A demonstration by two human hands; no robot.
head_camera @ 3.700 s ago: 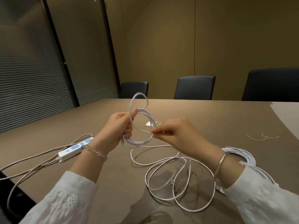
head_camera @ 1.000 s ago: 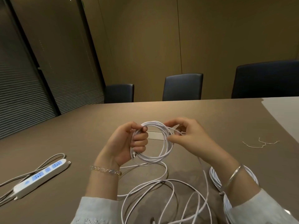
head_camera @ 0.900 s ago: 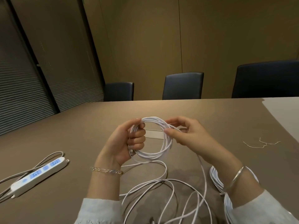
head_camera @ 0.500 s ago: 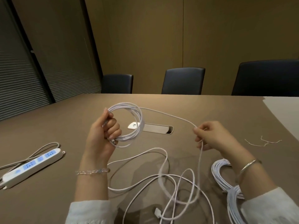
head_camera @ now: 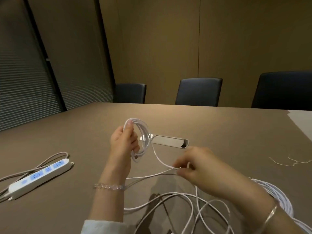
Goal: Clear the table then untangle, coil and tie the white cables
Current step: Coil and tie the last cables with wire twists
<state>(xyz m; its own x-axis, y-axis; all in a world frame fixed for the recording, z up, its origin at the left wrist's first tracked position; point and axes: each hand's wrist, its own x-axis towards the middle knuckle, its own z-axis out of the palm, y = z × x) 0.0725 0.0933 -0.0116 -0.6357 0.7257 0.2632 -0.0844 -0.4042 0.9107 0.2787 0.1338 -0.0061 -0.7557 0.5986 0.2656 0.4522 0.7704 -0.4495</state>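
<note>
My left hand (head_camera: 124,143) holds a small coil of thin white cable (head_camera: 144,132) upright above the brown table (head_camera: 228,132), thumb on the coil's top. A free strand runs from the coil down and right to my right hand (head_camera: 200,168), which pinches it low over the table. The rest of that cable lies in loose tangled loops (head_camera: 185,205) in front of me. A second, thicker white cable coil (head_camera: 276,198) lies at the right, partly hidden by my right forearm.
A white and blue power strip (head_camera: 40,176) with its grey cord lies at the left. A cable port (head_camera: 168,141) is set in the table's middle. Thin twist ties (head_camera: 290,162) lie at the right. Three dark chairs (head_camera: 199,91) stand behind the far edge.
My right hand has dropped lower and nearer the table, drawing the free strand down. My left hand keeps the coil and has shifted slightly right toward the centre.
</note>
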